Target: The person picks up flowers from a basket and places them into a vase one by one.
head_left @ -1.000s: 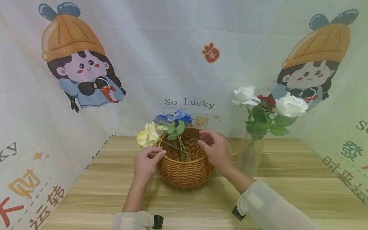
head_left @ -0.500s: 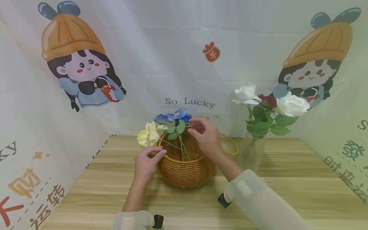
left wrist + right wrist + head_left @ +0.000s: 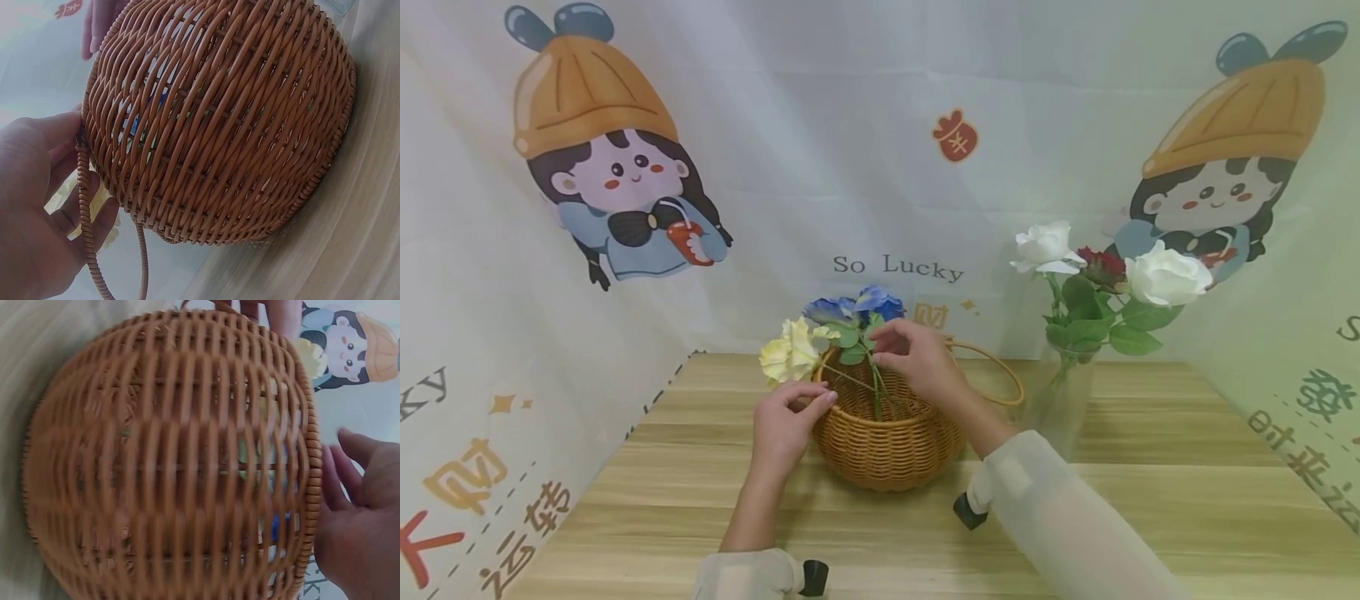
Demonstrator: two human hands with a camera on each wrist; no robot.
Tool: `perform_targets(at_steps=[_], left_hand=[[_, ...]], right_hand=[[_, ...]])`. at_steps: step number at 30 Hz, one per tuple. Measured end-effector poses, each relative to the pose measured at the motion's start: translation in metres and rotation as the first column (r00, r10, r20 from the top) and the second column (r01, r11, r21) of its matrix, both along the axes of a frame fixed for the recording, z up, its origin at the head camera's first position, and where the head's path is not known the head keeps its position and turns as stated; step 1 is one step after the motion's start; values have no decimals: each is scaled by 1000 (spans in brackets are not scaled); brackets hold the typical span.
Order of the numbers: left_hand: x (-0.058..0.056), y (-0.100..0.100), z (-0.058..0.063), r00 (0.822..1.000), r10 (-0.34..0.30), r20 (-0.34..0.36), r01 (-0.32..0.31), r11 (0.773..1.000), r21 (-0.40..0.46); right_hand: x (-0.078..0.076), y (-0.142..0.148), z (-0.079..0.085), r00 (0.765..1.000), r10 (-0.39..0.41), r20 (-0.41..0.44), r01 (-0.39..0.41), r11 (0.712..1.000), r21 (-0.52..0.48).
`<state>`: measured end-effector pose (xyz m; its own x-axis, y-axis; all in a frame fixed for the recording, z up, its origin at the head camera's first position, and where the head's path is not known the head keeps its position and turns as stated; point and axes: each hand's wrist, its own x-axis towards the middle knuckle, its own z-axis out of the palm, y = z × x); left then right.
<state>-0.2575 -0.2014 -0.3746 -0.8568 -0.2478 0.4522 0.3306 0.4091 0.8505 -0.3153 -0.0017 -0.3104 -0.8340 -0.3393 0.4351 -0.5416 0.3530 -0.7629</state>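
Observation:
A round wicker basket (image 3: 887, 458) stands on the table with blue flowers (image 3: 853, 307) and a yellow flower (image 3: 792, 354) leaning out over its back left side, stems crossing inside. My left hand (image 3: 786, 429) pinches the rim at the left; the left wrist view has the thumb on the outer weave beside the handle (image 3: 85, 212). Over the basket's mouth, my right hand (image 3: 921, 362) has its fingertips right by the blue flowers' leaves and stems. A gap shows between that hand's thumb and fingers in the right wrist view, beyond the basket wall (image 3: 169, 469).
To the basket's right stands a clear vase (image 3: 1060, 408) holding white roses (image 3: 1168, 273) and a dark red flower (image 3: 1102, 268). Another handle loop (image 3: 1003, 371) sticks out toward it. A printed cloth (image 3: 820, 167) hangs behind the wooden table (image 3: 647, 500).
My right hand has moved left across the basket, from its right rim to the blue flowers' leaves. The left hand stays at the rim.

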Motion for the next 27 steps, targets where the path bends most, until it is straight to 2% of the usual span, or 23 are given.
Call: perform_targets(at_steps=[3,7,12,17,22,25,27], left_hand=[[0,-1,0,1000,6,-6,-6,1000,5],[1,-2,-1,1000,10,-9,-10,1000,7],[1,-1,-1,1000,6,-2,-6,1000,-1],[0,0,1,1000,5,-3,-5,1000,-5],[0,2,2,1000,-3,1,3,1000,1],[0,2,2,1000,-2,0,2,1000,0],[0,3,2,1000,-1,-1,1,1000,-1]], right_hand=[[-4,-5,6,996,56,70,-61,996,65],[-11,-9,6,985,129,118,-143,982,122],[-17,-7,-4,971,145,191,-182,964,194],[-20,-3,-9,957,172,235,-216,961,175],[-19,1,-9,913,255,320,-311,940,140],[-18,2,-10,894,283,348,-347,928,138],[-17,2,-10,890,287,355,-360,919,160]])
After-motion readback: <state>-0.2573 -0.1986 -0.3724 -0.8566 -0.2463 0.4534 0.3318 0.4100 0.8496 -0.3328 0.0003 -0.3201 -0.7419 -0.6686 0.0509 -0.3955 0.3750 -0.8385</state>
